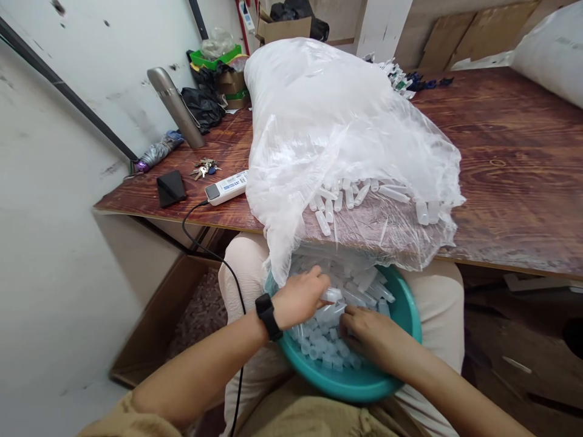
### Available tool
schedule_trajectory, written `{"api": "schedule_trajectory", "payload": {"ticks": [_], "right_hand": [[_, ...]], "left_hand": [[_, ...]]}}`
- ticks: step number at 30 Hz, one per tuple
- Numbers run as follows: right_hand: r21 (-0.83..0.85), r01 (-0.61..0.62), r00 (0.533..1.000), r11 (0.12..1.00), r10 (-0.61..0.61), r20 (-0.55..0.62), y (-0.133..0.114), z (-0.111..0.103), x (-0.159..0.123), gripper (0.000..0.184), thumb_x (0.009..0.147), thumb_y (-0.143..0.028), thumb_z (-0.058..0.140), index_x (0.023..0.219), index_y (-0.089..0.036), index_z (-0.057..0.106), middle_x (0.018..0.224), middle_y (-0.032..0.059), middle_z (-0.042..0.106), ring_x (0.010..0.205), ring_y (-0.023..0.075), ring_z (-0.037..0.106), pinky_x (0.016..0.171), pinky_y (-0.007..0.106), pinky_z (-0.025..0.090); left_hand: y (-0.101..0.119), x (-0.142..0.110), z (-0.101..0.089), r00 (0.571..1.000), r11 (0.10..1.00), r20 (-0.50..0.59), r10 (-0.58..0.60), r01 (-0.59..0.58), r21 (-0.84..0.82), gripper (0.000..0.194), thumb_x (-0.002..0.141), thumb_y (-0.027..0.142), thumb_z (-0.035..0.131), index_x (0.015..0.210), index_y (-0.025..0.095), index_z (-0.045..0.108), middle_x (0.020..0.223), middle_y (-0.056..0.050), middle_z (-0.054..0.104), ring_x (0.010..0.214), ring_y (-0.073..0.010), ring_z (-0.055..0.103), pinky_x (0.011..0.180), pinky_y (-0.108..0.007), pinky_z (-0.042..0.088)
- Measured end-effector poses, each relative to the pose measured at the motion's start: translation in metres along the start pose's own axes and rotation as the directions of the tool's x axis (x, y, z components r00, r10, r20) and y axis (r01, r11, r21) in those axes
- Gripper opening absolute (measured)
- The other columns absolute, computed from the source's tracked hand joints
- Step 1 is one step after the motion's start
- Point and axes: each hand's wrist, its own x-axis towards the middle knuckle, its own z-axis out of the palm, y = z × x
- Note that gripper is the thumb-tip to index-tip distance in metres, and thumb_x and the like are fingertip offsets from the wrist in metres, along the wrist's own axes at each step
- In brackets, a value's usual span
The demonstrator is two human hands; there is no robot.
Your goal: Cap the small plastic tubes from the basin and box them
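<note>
A teal basin (pixel 364 382) rests on my lap, filled with several small clear plastic tubes (pixel 328 349). My left hand (pixel 300 297), with a black watch on its wrist, is closed on one clear tube (pixel 331 295) above the pile. My right hand (pixel 368 334) lies in the basin with its fingers curled among the tubes; what it holds is hidden. A big clear plastic bag (pixel 328 121) of the same tubes lies on the wooden table (pixel 510 170), its open mouth hanging over the table edge above the basin.
On the table's left end lie a power strip (pixel 226 187) with a black cord, keys (pixel 204 168), a black wallet (pixel 170 188), a metal flask (pixel 175 106) and a folded umbrella (pixel 157 152). A cardboard box (pixel 182 315) stands on the floor beside my left knee.
</note>
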Motion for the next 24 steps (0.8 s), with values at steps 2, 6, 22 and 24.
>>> {"api": "schedule_trajectory", "payload": {"ticks": [2, 6, 22, 24], "right_hand": [[0.045, 0.012, 1.000, 0.999, -0.010, -0.025, 0.004, 0.001, 0.000, 0.020, 0.086, -0.005, 0.056, 0.091, -0.015, 0.073, 0.095, 0.0133, 0.074, 0.088, 0.0290, 0.073, 0.074, 0.035, 0.053], [0.142, 0.048, 0.991, 0.989, -0.030, -0.128, 0.014, -0.002, -0.001, 0.022, 0.091, -0.012, 0.056, 0.107, -0.016, 0.071, 0.100, 0.0114, 0.073, 0.093, 0.0254, 0.071, 0.081, 0.034, 0.054], [0.619, 0.263, 0.838, 0.740, 0.142, -0.526, -0.007, -0.014, -0.043, 0.019, 0.098, -0.038, 0.061, 0.114, -0.029, 0.062, 0.086, 0.0001, 0.073, 0.078, 0.0172, 0.071, 0.071, 0.026, 0.057], [0.689, 0.222, 0.861, 0.690, 0.193, -0.470, -0.007, -0.009, -0.041, 0.022, 0.099, -0.045, 0.058, 0.112, -0.027, 0.060, 0.080, 0.0002, 0.073, 0.074, 0.0183, 0.072, 0.069, 0.028, 0.057]], "left_hand": [[0.001, -0.013, -0.005, 1.000, 0.999, -0.015, -0.011, 0.010, -0.046, 0.021, 0.099, 0.040, 0.055, 0.108, 0.021, 0.057, 0.112, -0.005, 0.067, 0.099, -0.0232, 0.068, 0.077, -0.030, 0.047], [0.005, -0.034, -0.011, 0.999, 0.939, -0.025, -0.040, 0.029, -0.343, 0.032, 0.100, 0.053, 0.046, 0.102, 0.023, 0.057, 0.081, 0.004, 0.065, 0.078, -0.0172, 0.064, 0.063, -0.026, 0.040], [0.019, -0.053, -0.001, 0.953, 0.795, -0.300, 0.038, -0.211, -0.569, 0.017, 0.090, 0.031, 0.071, 0.102, 0.019, 0.071, 0.093, -0.001, 0.066, 0.089, -0.0159, 0.063, 0.079, -0.024, 0.044], [0.020, -0.053, 0.001, 0.957, 0.797, -0.290, 0.017, -0.187, -0.574, 0.017, 0.089, 0.031, 0.072, 0.101, 0.018, 0.071, 0.092, -0.002, 0.066, 0.088, -0.0163, 0.064, 0.079, -0.024, 0.044]]}}
